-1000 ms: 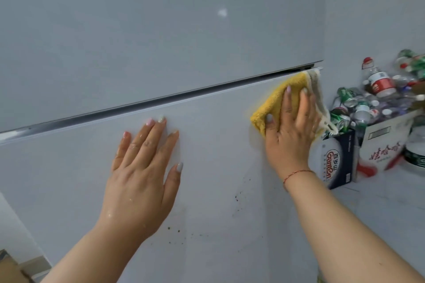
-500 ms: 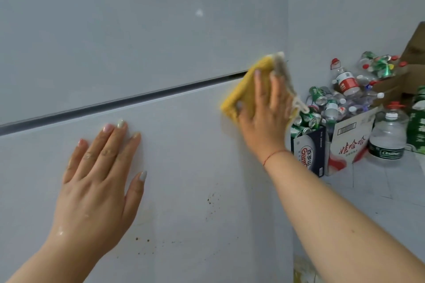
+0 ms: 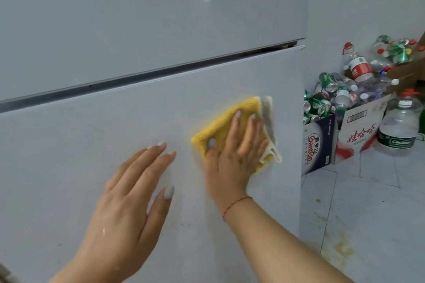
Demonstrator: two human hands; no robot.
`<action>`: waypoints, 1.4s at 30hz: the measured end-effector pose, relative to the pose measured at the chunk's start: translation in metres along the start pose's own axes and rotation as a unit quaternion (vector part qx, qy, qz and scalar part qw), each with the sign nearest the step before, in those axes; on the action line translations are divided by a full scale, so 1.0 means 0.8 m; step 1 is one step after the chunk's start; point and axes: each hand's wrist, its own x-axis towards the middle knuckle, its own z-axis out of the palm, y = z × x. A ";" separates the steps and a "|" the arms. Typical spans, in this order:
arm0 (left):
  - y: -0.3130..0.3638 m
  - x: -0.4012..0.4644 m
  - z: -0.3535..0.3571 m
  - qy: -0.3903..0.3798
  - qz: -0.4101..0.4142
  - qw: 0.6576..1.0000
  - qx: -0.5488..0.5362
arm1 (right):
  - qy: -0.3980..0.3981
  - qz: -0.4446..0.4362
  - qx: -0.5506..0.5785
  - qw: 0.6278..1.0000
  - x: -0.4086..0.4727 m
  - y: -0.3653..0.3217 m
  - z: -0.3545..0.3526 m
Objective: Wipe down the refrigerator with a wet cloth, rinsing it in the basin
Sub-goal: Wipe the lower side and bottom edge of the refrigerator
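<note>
to the right of the refrigerator (image 3: 138,30), on the tiled floor (image 3: 368,202), we saw two open cardboard boxes standing side by side against the wall. the dark blue box (image 3: 318,145) held green cans (image 3: 318,108), and the white box (image 3: 361,131) with red lettering was heaped with clear plastic bottles (image 3: 357,69), some with red caps. just right of the white box stood a large water jug (image 3: 399,126) with a red cap and a dark label. a brown cardboard flap (image 3: 411,71) jutted in at the far right edge. yellowish stains (image 3: 340,246) marked the floor near the refrigerator's lower right corner. nothing stood between us and the doors.

the refrigerator filled most of the view, pale grey-white, with a dark slanting gap (image 3: 149,78) between the upper and lower doors. faint small specks showed low on the lower door.

our right hand (image 3: 232,151) lay flat on the cloth (image 3: 220,131), fingers spread and straight, pressing it against the lower door, right of its middle and well below the gap. the cloth was yellow, folded, with a paler off-white layer and a small loop showing at its right edge. a thin red string circled the right wrist.

our left hand (image 3: 128,200) rested open against the lower door, just left of the cloth and apart from it, fingers straight and close together, thumb out. water drops glistened on its back.
</note>
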 end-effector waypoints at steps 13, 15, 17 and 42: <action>-0.018 -0.058 -0.020 0.097 -0.145 0.981 -0.081 | -0.025 -0.488 -0.056 0.871 -0.009 0.012 -0.004; -0.020 -0.064 -0.025 0.109 -0.166 0.976 -0.090 | -0.001 -0.413 -0.074 0.908 0.006 0.049 -0.008; -0.023 -0.071 -0.031 0.103 -0.207 0.968 -0.100 | 0.011 -0.320 -0.089 0.943 0.009 0.084 -0.012; -0.075 -0.210 -0.066 0.170 -0.473 0.836 -0.220 | -0.098 -0.545 -0.022 0.832 -0.136 -0.185 0.050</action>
